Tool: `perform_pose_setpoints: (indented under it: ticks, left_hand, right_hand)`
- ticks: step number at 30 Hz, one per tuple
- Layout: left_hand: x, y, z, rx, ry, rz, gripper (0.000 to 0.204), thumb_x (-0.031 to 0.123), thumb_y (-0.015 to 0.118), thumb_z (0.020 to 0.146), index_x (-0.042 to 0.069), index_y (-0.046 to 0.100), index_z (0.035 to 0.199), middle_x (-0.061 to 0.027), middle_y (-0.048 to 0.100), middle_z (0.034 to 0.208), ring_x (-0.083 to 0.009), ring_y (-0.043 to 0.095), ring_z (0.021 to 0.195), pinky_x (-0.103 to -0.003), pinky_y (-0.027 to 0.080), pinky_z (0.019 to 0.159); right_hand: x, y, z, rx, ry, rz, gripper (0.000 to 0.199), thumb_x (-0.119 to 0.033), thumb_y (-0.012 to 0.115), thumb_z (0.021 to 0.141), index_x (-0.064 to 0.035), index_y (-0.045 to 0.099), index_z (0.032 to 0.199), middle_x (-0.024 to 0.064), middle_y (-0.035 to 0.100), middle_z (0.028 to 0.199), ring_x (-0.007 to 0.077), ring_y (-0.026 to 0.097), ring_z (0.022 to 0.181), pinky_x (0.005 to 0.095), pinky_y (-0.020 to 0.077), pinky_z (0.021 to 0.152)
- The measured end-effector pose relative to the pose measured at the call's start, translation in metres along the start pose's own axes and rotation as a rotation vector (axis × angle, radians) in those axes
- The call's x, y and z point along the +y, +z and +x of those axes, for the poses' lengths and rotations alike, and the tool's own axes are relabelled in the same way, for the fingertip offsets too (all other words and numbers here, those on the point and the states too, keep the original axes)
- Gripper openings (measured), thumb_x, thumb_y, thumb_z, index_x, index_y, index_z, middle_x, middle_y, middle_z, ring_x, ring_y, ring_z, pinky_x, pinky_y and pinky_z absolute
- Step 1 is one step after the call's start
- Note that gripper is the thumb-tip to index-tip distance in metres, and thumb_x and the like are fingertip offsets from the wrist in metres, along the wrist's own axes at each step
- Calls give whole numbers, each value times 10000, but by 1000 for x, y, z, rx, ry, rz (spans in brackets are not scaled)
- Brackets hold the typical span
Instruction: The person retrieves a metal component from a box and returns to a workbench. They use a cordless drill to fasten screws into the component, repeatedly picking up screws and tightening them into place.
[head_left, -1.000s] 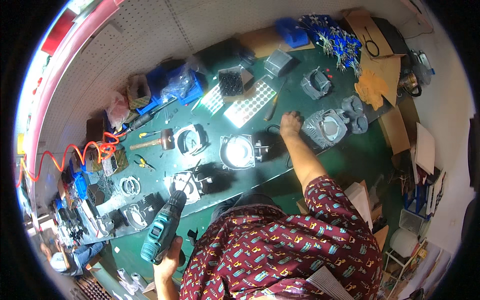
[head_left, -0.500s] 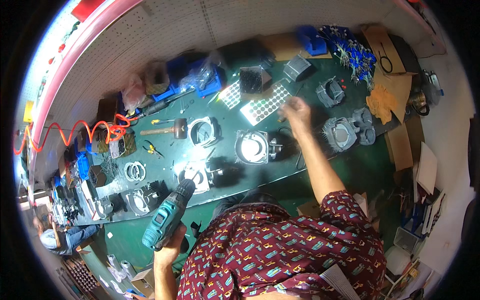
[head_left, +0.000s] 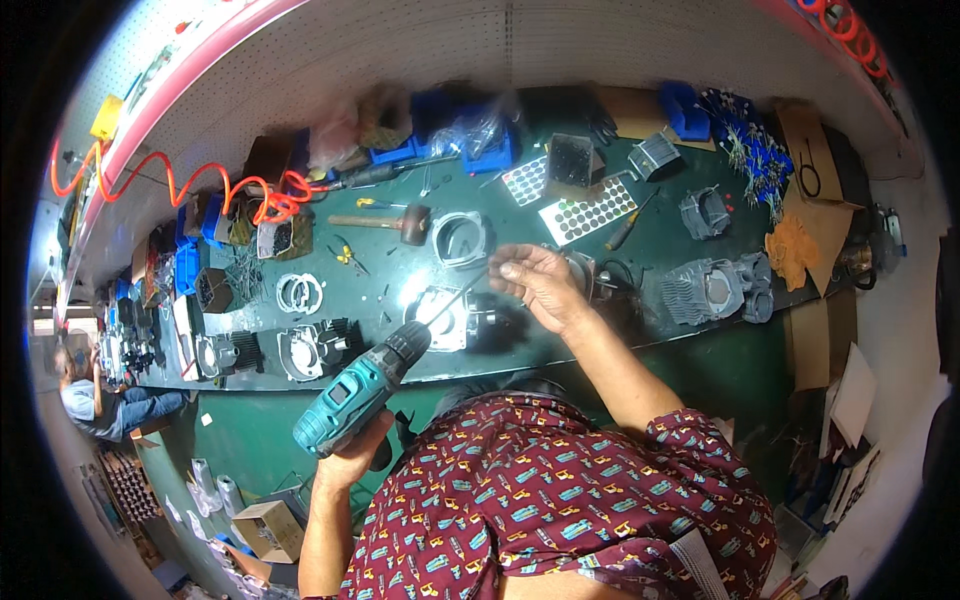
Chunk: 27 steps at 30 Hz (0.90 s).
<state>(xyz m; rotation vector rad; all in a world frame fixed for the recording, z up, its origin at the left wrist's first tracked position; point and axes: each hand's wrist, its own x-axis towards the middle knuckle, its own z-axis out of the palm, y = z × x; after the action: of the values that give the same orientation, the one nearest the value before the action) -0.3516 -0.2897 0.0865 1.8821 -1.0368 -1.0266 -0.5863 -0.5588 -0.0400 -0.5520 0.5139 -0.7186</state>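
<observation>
The left hand [head_left: 358, 452] wraps its fingers round the drill [head_left: 348, 402]; the right hand [head_left: 540, 285] curls its own by the bit [head_left: 462, 300], pinching or not I cannot tell. Likely readying the bit; next calls for steady aim over the metal casting [head_left: 458, 330].

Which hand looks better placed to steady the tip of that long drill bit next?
Probably the right hand: it is near the bit, at its tip end, while the left hand grips the drill. Whether the right touches the bit is unclear.
</observation>
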Motion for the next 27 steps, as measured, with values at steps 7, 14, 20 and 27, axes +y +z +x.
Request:
perform_pose_setpoints:
  ticks: [7,14,20,27]
  left_hand:
    - [-26,-10,-10,36,-29,-123,320,70,765,869,56,674,1175,-44,696,1056,-162,637,942,-332,521,843]
    - [-50,-29,-16,24,-55,-162,349,92,792,857,65,670,1183,-46,693,1068,-169,639,957,-337,525,853]
    - [-28,-47,-14,38,-240,-318,357,173,765,857,-4,642,1141,-68,670,914,-168,644,784,-315,525,734]
    - [-25,-67,-17,52,-257,-387,326,210,779,846,15,659,1078,-50,672,905,-160,641,735,-309,525,673]
  right_hand:
    - [11,17,8,7,40,-106,216,22,673,907,31,646,1121,113,695,1041,191,701,911,317,613,836]
    - [15,32,16,-30,12,-362,236,36,695,875,61,659,1107,141,706,1048,193,710,896,301,610,807]
    - [6,38,24,-135,274,-364,262,3,712,870,66,646,1116,137,703,1003,210,721,865,306,622,769]
    - [29,52,33,-247,380,-482,249,39,679,858,78,642,1102,137,701,1008,182,708,864,291,607,743]
